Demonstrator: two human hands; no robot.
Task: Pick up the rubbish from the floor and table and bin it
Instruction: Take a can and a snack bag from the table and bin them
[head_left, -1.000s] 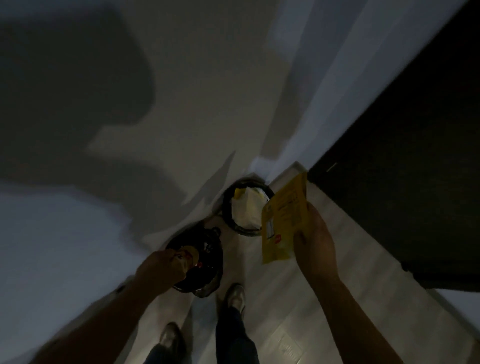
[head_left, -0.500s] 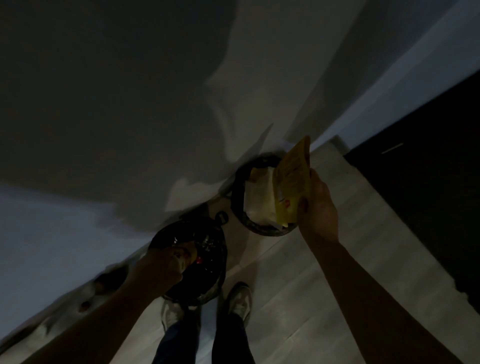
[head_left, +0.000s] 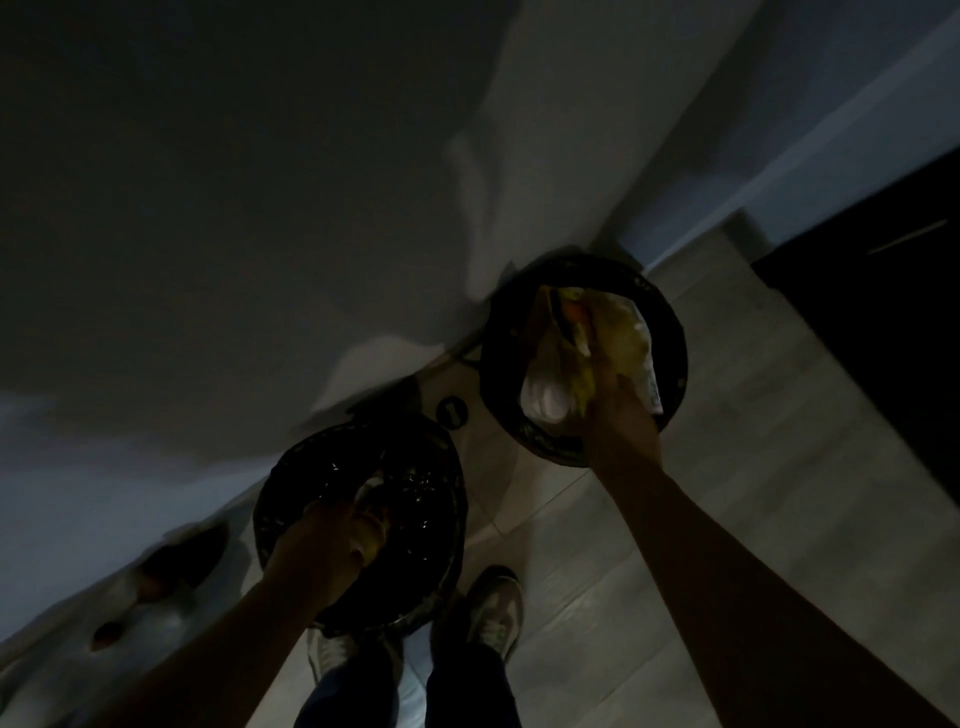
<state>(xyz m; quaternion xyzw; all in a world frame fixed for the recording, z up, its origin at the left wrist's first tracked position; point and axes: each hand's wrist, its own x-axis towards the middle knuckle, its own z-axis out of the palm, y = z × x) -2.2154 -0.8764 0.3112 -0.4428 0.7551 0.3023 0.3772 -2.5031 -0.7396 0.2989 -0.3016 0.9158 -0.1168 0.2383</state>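
Head view, dim light: right hand (head_left: 621, 415) pinches a yellow packet (head_left: 631, 338) over the mouth of the bin at 1 o'clock (head_left: 675, 332), already holding wrappers. Left hand (head_left: 317, 540) is closed on small rubbish (head_left: 371, 530) above the nearer bin at 7 o'clock (head_left: 291, 467). Binning step, judged nearly done; next both hands open and let go.
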